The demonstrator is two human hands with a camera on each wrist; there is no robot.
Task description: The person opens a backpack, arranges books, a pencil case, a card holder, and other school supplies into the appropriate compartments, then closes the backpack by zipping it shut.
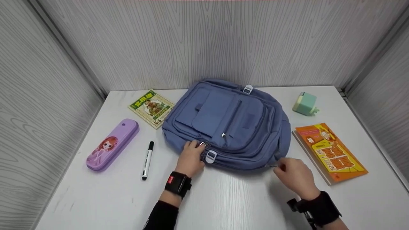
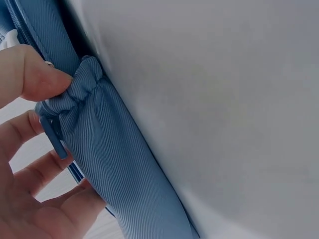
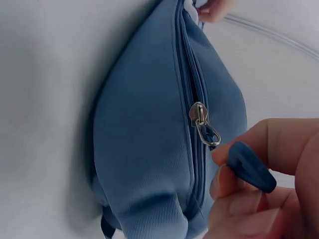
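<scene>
A blue backpack (image 1: 211, 110) lies on the table with its front pocket side up. My left hand (image 1: 190, 161) grips its near-left edge, beside a white buckle (image 1: 211, 157). In the left wrist view, the thumb lies on the gathered top of a side pocket (image 2: 119, 149) and the other fingers are at its other side. At the near-right edge, my right hand (image 1: 295, 177) pinches a blue zipper pull (image 3: 251, 168). A metal slider (image 3: 198, 114) joins this pull to the zipper. The zipper's teeth beyond the slider are hard to make out.
Left of the backpack lie a purple pencil case (image 1: 112, 145), a white marker (image 1: 147, 161) with black ends and a green-and-yellow booklet (image 1: 151, 108). On the right are an orange book (image 1: 332, 153) and a small green object (image 1: 305, 103). Walls (image 1: 204, 41) surround the table.
</scene>
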